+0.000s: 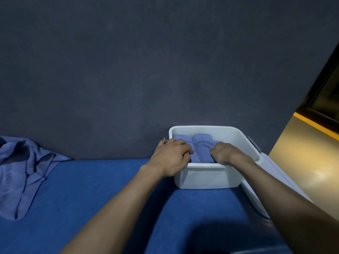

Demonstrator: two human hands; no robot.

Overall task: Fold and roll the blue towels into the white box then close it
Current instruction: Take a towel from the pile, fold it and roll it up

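- Pressing into the white box (200, 177), both hands worked the rolled towel (201, 149) down beside a second roll (180, 141), likely to pack them snugly.
- The left hand (171, 158) curled over the near-left rim, fingers on the rolls; the right hand (224, 153) gripped the roll's right side.
- The box lid (275, 182) lay open at right, clear of the hands.
- An unfolded blue towel (23, 173) waited crumpled on the blue surface (91, 180), well apart.
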